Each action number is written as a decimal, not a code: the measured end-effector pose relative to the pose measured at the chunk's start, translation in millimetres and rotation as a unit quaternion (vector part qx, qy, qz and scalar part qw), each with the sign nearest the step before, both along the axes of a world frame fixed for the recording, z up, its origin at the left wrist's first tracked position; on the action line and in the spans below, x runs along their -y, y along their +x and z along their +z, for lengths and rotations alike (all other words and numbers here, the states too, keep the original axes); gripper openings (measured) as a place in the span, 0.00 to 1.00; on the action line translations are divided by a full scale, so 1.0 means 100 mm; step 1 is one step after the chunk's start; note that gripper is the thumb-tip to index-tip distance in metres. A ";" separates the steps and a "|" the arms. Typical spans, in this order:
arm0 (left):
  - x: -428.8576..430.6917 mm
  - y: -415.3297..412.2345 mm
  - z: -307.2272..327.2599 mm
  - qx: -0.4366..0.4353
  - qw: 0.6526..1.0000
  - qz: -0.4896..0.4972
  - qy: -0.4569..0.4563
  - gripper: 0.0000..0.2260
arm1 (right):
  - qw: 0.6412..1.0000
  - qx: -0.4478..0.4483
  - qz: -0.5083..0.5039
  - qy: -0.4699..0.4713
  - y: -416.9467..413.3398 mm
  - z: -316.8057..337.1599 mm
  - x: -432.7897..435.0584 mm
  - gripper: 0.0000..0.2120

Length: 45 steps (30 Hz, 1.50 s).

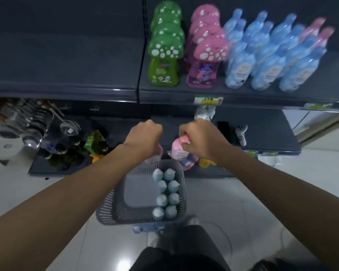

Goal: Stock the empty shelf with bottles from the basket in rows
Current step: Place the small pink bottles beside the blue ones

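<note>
A grey slatted basket stands on the floor below me, with several pale blue bottles upright in two rows along its right side. Above its far end, my left hand grips a pink bottle, mostly hidden under the fist. My right hand grips another pink bottle by its pink cap. The dark shelf at the upper left is bare.
The upper right shelf holds green and pink mushroom-capped bottles and rows of blue bottles. A low shelf behind my hands carries small toys and dark bottles; metal utensils hang at left. White tiled floor lies all around.
</note>
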<state>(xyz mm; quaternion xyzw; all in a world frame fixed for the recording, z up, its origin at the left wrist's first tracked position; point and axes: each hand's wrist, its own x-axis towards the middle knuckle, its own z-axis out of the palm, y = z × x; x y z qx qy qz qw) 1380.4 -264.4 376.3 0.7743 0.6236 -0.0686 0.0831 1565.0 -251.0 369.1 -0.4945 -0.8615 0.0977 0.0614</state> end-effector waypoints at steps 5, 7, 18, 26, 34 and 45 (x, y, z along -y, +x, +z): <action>-0.09 0.42 0.44 0.010 0.999 -0.043 0.029 0.12 | 0.998 -0.005 -0.057 0.018 0.43 0.47 0.09 0.07; -0.13 0.59 0.61 0.020 0.997 -0.059 0.045 0.11 | 0.996 0.000 -0.084 0.018 0.61 0.63 0.13 0.07; -0.40 1.74 1.27 0.068 0.983 -0.137 0.099 0.12 | 0.983 0.027 -0.173 0.049 1.78 1.22 0.08 0.05; -0.71 2.67 1.48 0.107 0.982 -0.129 0.089 0.10 | 0.981 0.042 -0.163 0.097 2.72 1.50 -0.35 0.07; -1.02 3.48 1.61 0.115 0.982 -0.119 0.096 0.14 | 0.984 0.066 -0.130 0.103 3.48 1.62 -0.85 0.04; -1.47 4.21 1.69 0.181 0.974 -0.091 0.101 0.03 | 0.989 0.015 -0.115 0.088 4.15 1.75 -1.53 0.08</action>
